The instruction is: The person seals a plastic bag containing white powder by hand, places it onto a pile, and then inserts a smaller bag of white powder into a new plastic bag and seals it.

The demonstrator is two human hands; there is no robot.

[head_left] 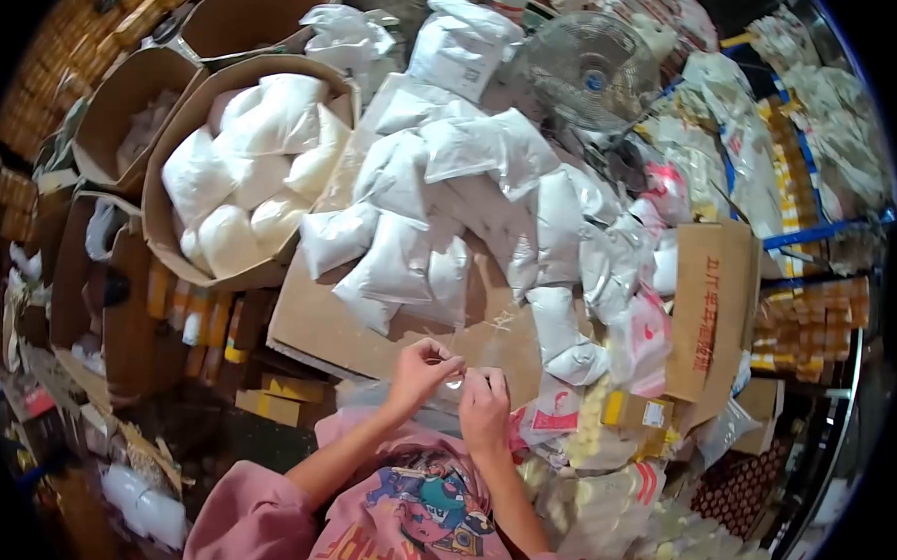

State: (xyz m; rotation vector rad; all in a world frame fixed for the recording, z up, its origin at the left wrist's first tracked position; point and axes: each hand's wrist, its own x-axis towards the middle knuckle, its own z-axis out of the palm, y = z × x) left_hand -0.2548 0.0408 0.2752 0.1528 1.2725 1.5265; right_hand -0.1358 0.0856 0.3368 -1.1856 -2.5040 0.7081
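My left hand [424, 377] and my right hand [484, 410] are close together in front of my chest, at the near edge of a cardboard sheet [312, 309]. Both have their fingers pinched. Something small and pale shows between them, too tiny to name. Beyond my hands, plump white-filled bags [399, 263] lie heaped on the cardboard. A few thin white strips [502, 322] are scattered on it just past my right hand. One more filled bag [557, 325] rests at the right edge of the heap.
A large carton [157, 202] of filled bags stands at the left. A metal fan [593, 76] is at the back. On the right are an upright carton [707, 321], pink-printed bags [641, 338] and a small yellow-taped box [635, 412]. Blue-framed racks [806, 236] line the far right.
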